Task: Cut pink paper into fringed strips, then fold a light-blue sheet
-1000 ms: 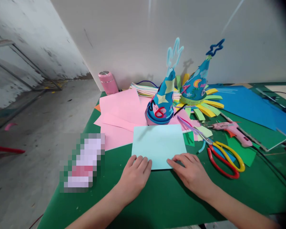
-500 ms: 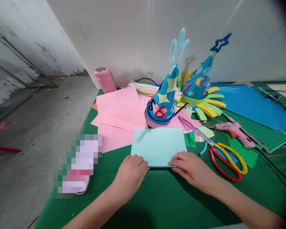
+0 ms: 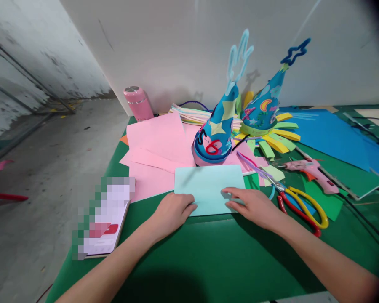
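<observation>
A light-blue sheet of paper lies in front of me on the green table; whether it is one layer or folded is hard to tell. My left hand is closed over its lower left corner, with the fingers bent and the thumb close to them. Over the lower right part of the sheet is my right hand, its thumb and forefinger apart and nothing gripped between them. Just behind the sheet stands a blue cone hat with yellow stars and a light-blue pipe-cleaner shape on top.
Scissors and a pink glue gun lie to the right. A second cone hat stands farther back. Pink paper, a pink bottle and a phone are on the left. Blue sheets lie at the back right.
My right hand has opened its fingers and moved slightly up off the paper's near edge. My left hand has slid a little up along the left corner.
</observation>
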{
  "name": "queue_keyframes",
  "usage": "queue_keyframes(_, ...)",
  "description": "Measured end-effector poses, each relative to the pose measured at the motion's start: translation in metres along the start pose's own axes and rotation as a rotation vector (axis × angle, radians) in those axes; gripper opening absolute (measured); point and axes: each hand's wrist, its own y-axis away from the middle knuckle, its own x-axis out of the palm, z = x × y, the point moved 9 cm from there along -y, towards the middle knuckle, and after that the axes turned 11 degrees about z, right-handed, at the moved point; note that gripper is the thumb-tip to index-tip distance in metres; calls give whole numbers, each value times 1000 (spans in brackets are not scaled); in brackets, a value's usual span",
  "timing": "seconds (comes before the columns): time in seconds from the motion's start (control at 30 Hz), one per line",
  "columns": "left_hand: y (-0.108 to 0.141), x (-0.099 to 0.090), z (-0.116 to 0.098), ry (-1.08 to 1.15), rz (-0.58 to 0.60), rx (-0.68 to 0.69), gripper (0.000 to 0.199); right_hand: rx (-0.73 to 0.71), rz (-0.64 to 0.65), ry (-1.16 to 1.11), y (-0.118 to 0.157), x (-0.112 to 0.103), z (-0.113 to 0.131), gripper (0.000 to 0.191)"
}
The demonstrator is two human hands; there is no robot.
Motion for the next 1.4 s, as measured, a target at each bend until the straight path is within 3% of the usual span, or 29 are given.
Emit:
queue_keyframes(0.4, -7, -5, 5, 65, 6, -6, 27, 93, -10, -67, -6, -12, -14, 39)
queue_keyframes(0.67, -15, -6, 9, 47, 8, -9, 24, 88, -17, -92, -11, -13, -17, 30)
queue_keyframes(1.4, 1, 7, -3, -386, -167, 143, 35, 87, -100, -102, 4, -7, -16, 24)
